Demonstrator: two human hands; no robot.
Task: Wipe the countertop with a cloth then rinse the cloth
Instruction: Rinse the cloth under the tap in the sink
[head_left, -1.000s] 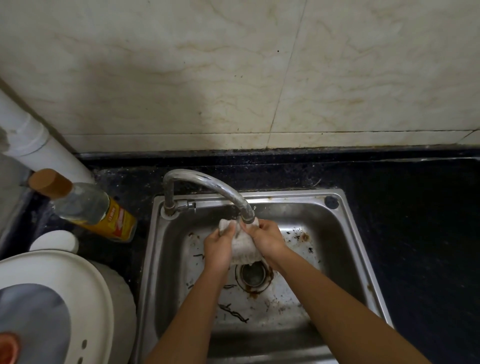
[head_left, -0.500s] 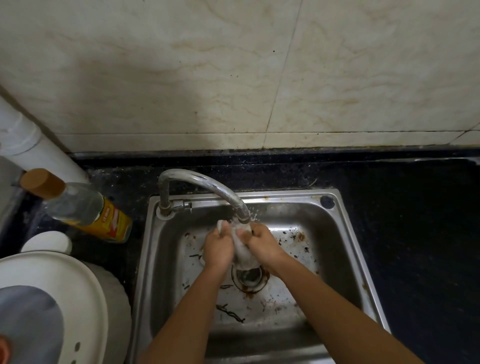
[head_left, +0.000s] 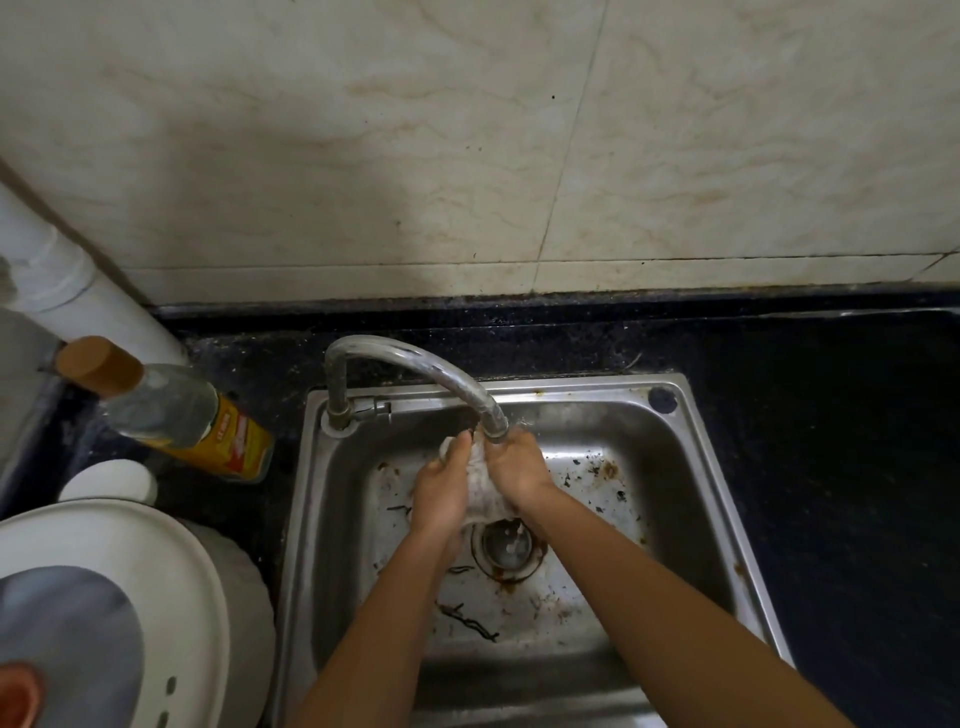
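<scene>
So both hands are down in the grubby steel sink (head_left: 698, 467), left hand (head_left: 441, 493) and right hand (head_left: 519, 475) each with fingers curled tight around the whitish cloth (head_left: 480, 496) bunched between them, right under the faucet (head_left: 415, 364) spout, just 12 o'clock of the drain (head_left: 506, 553), with a bottle (head_left: 182, 415) off at 9 o'clock.

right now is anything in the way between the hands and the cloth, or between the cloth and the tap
Nothing visible. The left hand and right hand both grip the cloth directly, and it sits just under the faucet spout, above the drain.
</scene>
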